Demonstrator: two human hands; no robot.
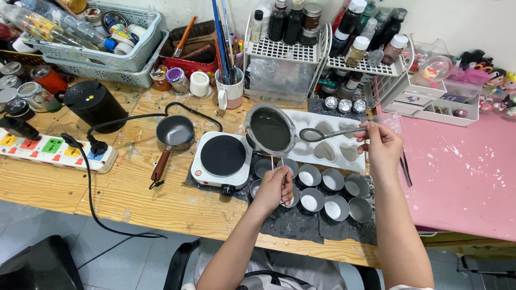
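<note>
Partly hidden behind the left hand (pixel 275 189), the handle of a tilted metal pot (pixel 270 130) is gripped above the small round tins (pixel 333 182). Just right, a spoon (pixel 322 133) is pinched by the right hand (pixel 382 146) over a white heart mould (pixel 344 153).

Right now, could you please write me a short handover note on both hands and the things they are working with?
Left hand: grips the thin handle of a tilted small pan of dark liquid, held above the round tins.
Right hand: holds a metal spoon, bowl at the pan's lip.
Done: several tins hold white filling.
Left: a few tins look unfilled; the white heart mould looks empty.
</note>
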